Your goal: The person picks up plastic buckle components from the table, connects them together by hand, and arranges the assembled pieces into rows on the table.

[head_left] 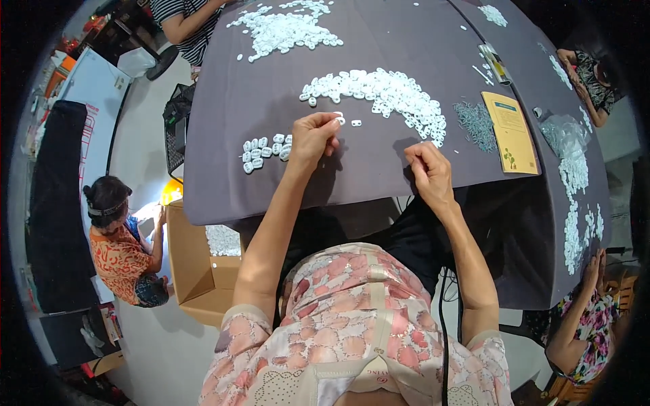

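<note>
My left hand (313, 140) is closed in a pinch above the grey tablecloth, with a small white plastic piece (340, 120) at its fingertips. Just right of it a loose white piece with two dark holes (356, 123) lies on the cloth. My right hand (431, 172) hovers at the table's near edge, its fingers curled together; whatever they hold, if anything, is hidden. Beyond both hands spreads a curved pile of white plastic pieces (379, 86), its right end close to my right hand. Beside my left wrist sits a small cluster of white pieces (261, 154).
Right of the pile lie small grey-blue parts (476, 125) and a yellow booklet (511, 134). Another white heap (288, 32) is at the far left. A cardboard box (196, 264) stands on the floor at left, near a crouching person (125, 250). Other people sit around the table.
</note>
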Available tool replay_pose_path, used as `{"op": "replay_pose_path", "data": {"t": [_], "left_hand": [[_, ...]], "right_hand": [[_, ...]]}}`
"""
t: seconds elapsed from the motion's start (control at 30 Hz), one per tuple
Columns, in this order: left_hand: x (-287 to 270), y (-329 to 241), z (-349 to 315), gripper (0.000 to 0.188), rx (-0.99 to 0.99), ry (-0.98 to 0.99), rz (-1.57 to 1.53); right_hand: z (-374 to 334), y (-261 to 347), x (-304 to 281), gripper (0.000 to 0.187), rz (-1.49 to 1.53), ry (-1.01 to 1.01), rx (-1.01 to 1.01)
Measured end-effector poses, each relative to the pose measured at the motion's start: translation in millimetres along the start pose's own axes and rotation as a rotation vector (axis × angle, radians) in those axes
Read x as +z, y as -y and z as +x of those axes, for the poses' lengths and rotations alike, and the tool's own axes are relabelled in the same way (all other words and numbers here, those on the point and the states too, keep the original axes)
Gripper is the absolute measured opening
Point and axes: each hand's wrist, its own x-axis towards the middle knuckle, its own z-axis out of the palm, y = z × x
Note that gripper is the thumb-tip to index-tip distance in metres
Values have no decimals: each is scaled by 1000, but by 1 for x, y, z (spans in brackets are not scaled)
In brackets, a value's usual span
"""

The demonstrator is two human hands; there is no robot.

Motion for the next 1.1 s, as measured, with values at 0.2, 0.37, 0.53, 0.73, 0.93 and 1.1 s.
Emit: {"op": "replay_pose_path", "data": {"t": [0.2,0.37,0.53,0.73,0.93,1.1], "left_hand": [[0,0,-17,16,35,39,186],[2,1,-29,11,-144,36,-103],[8,0,-30,11,-49,35,167],[7,0,-4,23,467,-24,870],[33,-4,8,20,405,-25,1132],[36,-6,10,15,415,13,1206]], "right_hand": [[15,10,18,13,-4,97,-59],[35,14,34,10,4,169,-30],[45,14,47,10,68,123,72],[36,1,49,9,112,50,108],[33,4,50,8,84,10,101],[33,5,50,7,9,33,18]]}}
